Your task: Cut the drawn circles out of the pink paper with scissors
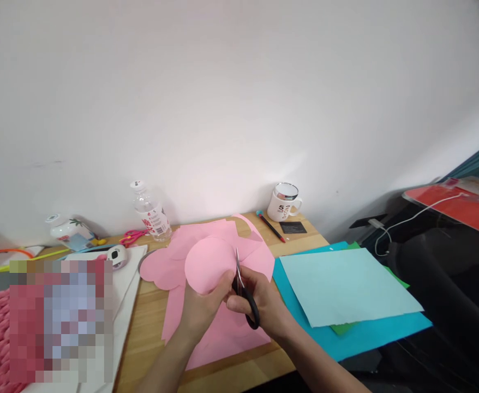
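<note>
My left hand [209,300] grips a round pink paper disc [209,262] by its lower edge, thumb on top. In my right hand [259,297] is a pair of black-handled scissors [251,308], its blades pointing up along the disc's right edge. Both hands nearly touch each other. Beneath them lie several sheets of pink paper [219,346] on the wooden table [147,322]. A flower-shaped pink paper piece [157,267] sticks out to the left of the disc. Part of the scissors is hidden by my fingers.
Right of the pink sheets lie pale blue paper [346,284] and bright blue paper [354,341]. Along the wall stand a plastic bottle [151,213], a white mug [282,204] and a white jar [70,229]. Pink scissors [133,237] and a black pen [270,226] lie nearby.
</note>
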`<action>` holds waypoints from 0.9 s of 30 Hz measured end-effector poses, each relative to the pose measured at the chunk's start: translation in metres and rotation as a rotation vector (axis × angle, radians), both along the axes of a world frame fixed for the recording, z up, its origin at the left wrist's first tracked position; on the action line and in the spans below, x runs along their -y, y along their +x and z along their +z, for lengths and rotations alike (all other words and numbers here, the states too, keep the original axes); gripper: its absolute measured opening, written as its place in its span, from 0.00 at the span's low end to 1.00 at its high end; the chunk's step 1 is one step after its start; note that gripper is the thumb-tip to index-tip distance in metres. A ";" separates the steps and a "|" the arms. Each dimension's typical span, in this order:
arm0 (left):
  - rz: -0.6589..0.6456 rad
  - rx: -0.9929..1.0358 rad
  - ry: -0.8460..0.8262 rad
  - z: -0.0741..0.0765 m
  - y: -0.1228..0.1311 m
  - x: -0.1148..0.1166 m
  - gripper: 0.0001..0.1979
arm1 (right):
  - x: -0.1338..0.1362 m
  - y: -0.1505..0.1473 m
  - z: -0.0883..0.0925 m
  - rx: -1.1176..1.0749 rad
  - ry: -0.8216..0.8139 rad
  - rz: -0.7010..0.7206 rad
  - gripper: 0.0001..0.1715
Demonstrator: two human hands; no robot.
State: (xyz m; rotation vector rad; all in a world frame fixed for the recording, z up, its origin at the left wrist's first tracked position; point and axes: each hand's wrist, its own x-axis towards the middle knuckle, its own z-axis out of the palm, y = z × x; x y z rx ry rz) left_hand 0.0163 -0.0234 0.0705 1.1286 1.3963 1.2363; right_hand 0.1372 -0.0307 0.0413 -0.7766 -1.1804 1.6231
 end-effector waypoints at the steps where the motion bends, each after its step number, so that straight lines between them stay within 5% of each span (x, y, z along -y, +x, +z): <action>1: -0.013 -0.007 0.004 -0.001 -0.001 -0.001 0.13 | 0.000 0.001 -0.001 0.001 0.000 0.005 0.24; 8: -0.060 -0.007 0.049 -0.006 -0.005 -0.005 0.17 | 0.000 0.004 0.000 0.008 0.007 0.009 0.21; 16: -0.057 0.004 0.010 0.005 -0.003 -0.005 0.18 | 0.000 0.003 0.008 0.019 -0.026 -0.019 0.21; 27: -0.123 -0.007 0.002 -0.002 -0.004 -0.005 0.09 | 0.001 0.003 0.008 0.123 -0.055 -0.064 0.17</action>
